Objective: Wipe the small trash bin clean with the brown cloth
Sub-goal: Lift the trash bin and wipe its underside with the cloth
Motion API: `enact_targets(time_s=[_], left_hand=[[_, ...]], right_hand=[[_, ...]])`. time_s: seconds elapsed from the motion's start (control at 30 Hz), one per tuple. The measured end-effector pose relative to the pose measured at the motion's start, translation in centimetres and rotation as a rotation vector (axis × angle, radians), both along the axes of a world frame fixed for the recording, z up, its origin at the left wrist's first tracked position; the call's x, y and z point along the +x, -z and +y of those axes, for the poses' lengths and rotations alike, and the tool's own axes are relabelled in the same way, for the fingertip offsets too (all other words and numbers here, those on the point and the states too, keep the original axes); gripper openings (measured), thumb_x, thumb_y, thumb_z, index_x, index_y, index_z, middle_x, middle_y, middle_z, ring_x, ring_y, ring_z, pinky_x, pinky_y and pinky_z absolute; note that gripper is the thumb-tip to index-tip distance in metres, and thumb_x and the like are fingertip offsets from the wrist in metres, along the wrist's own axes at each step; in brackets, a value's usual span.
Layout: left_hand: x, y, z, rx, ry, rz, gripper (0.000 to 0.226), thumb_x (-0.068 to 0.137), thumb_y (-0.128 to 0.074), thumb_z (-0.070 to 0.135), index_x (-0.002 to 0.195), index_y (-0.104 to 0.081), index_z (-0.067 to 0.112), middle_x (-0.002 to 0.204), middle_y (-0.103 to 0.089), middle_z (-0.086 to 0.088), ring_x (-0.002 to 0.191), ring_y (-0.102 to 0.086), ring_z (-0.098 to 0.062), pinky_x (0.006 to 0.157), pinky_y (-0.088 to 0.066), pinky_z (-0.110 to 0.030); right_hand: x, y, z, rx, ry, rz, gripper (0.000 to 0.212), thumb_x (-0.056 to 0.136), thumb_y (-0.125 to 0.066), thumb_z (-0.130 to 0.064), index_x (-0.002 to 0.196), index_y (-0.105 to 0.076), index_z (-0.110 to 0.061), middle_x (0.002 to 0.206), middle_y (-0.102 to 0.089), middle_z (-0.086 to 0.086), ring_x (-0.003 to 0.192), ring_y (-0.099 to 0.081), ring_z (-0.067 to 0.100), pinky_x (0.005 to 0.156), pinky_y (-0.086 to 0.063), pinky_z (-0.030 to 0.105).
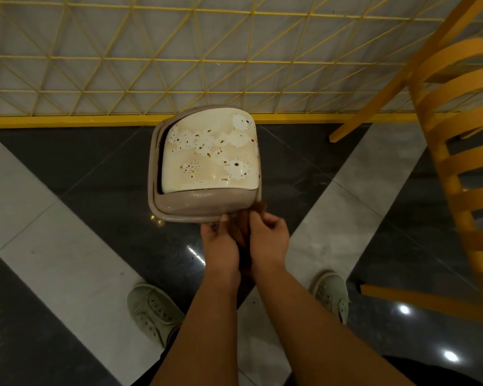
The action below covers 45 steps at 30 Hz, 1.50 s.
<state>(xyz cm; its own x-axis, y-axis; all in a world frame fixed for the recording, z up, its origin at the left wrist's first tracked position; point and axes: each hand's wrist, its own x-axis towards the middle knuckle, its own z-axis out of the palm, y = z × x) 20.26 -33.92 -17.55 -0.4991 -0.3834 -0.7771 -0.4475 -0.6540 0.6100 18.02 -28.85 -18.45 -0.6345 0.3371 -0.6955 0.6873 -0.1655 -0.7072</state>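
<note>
Both hands [246,240] half-hiding brown cloth [241,227]

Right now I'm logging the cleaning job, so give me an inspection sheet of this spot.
Surface: glossy floor in dark and pale tiles.
Job's things: small bin, lid covered in brown spots; brown cloth at its near rim.
Clutter: nothing seen.
Hands: left hand and right hand both hold the cloth.
Cables: nothing seen.
Surroundings: yellow wire fence behind the bin; yellow chair to the right; two pale shoes.
</note>
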Motion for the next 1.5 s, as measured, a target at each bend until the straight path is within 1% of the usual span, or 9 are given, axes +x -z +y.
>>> enact_targets(time_s=[0.23, 0.47, 0.57, 0.73, 0.93, 1.1, 1.27, 1.37, 1.5], left_hand=[[0.0, 0.2, 0.0, -0.035, 0.006, 0.029, 0.032, 0.102, -0.046, 0.023, 0.133, -0.045, 0.027, 0.127, -0.061, -0.003, 0.118, -0.057, -0.022, 0.105, -0.043, -0.050], [-0.1, -0.2, 0.2, -0.065, -0.038, 0.080, 0.042, 0.101, -0.047, 0.015, 0.142, -0.040, 0.023, 0.131, -0.060, -0.001, 0.112, -0.061, -0.014, 0.114, -0.032, -0.046], [0.1, -0.1, -0.2, -0.032, -0.053, 0.044, 0.027, 0.100, -0.049, 0.017, 0.127, -0.050, 0.023, 0.114, -0.067, 0.002, 0.110, -0.062, -0.014, 0.115, -0.030, -0.046], [0.0, 0.1, -0.5, 0.038, -0.070, 0.015, 0.009, 0.099, -0.053, 0.021, 0.101, -0.054, 0.029, 0.094, -0.071, 0.008, 0.112, -0.061, -0.015, 0.116, -0.027, -0.047], [0.2, 0.4, 0.0, -0.010, -0.063, 0.034, 0.013, 0.100, -0.051, 0.021, 0.112, -0.052, 0.023, 0.110, -0.069, -0.003, 0.114, -0.060, -0.017, 0.114, -0.031, -0.046], [0.2, 0.2, 0.0, 0.005, -0.037, -0.010, 0.027, 0.101, -0.048, 0.027, 0.127, -0.049, 0.023, 0.126, -0.061, -0.005, 0.115, -0.058, -0.024, 0.101, -0.045, -0.048], [0.1, 0.4, -0.1, -0.008, -0.013, -0.018, 0.024, 0.100, -0.048, 0.028, 0.124, -0.050, 0.029, 0.123, -0.062, -0.002, 0.114, -0.059, -0.023, 0.103, -0.044, -0.052], [0.3, 0.6, 0.2, 0.011, -0.038, 0.031, 0.030, 0.101, -0.048, 0.024, 0.130, -0.048, 0.024, 0.128, -0.061, -0.004, 0.118, -0.058, -0.022, 0.106, -0.043, -0.048], [0.7, 0.6, -0.3, 0.033, -0.076, 0.018, 0.026, 0.096, -0.057, 0.028, 0.121, -0.054, 0.023, 0.122, -0.064, -0.003, 0.114, -0.060, -0.019, 0.101, -0.046, -0.041]], right_hand=[[-2.9, -0.4, 0.1, 0.014, 0.048, 0.005, 0.014, 0.081, -0.067, -0.021, 0.086, -0.055, -0.021, 0.086, -0.063, -0.002, 0.072, -0.061, 0.009, 0.045, -0.043, 0.014], [-9.2, -0.5, 1.1, 0.213, -0.182, 0.032, 0.012, 0.082, -0.068, -0.027, 0.087, -0.057, -0.028, 0.091, -0.063, -0.002, 0.078, -0.059, 0.011, 0.063, -0.050, 0.026], [-10.2, -0.6, 3.0, 0.270, -0.070, 0.043, 0.014, 0.087, -0.065, -0.028, 0.097, -0.056, -0.031, 0.088, -0.057, -0.009, 0.074, -0.054, 0.005, 0.055, -0.040, 0.021], [-6.0, -0.1, 5.5, 0.404, 0.034, 0.154, 0.014, 0.089, -0.064, -0.033, 0.096, -0.052, -0.038, 0.087, -0.053, -0.018, 0.078, -0.051, -0.001, 0.063, -0.037, 0.017], [-2.8, -1.0, 3.2, 0.284, -0.101, 0.337, 0.010, 0.087, -0.067, -0.032, 0.094, -0.065, -0.038, 0.090, -0.065, -0.019, 0.084, -0.060, -0.011, 0.063, -0.048, 0.008], [1.4, 0.1, 0.7, 0.218, -0.271, 0.305, 0.023, 0.091, -0.062, -0.025, 0.113, -0.069, -0.029, 0.110, -0.066, -0.012, 0.100, -0.060, -0.003, 0.087, -0.051, 0.018], [0.6, 0.3, 0.8, 0.242, -0.150, 0.297, 0.013, 0.083, -0.072, -0.015, 0.084, -0.069, -0.028, 0.085, -0.071, -0.011, 0.080, -0.066, -0.002, 0.074, -0.056, 0.019], [-1.3, 0.5, 1.2, 0.215, 0.003, 0.218, 0.007, 0.084, -0.071, -0.020, 0.089, -0.069, -0.024, 0.087, -0.071, -0.009, 0.082, -0.067, 0.004, 0.080, -0.057, 0.027], [-2.1, 0.0, 1.7, 0.279, -0.104, 0.239, 0.007, 0.083, -0.073, -0.024, 0.087, -0.068, -0.028, 0.083, -0.070, -0.012, 0.076, -0.065, -0.003, 0.072, -0.055, 0.020]])
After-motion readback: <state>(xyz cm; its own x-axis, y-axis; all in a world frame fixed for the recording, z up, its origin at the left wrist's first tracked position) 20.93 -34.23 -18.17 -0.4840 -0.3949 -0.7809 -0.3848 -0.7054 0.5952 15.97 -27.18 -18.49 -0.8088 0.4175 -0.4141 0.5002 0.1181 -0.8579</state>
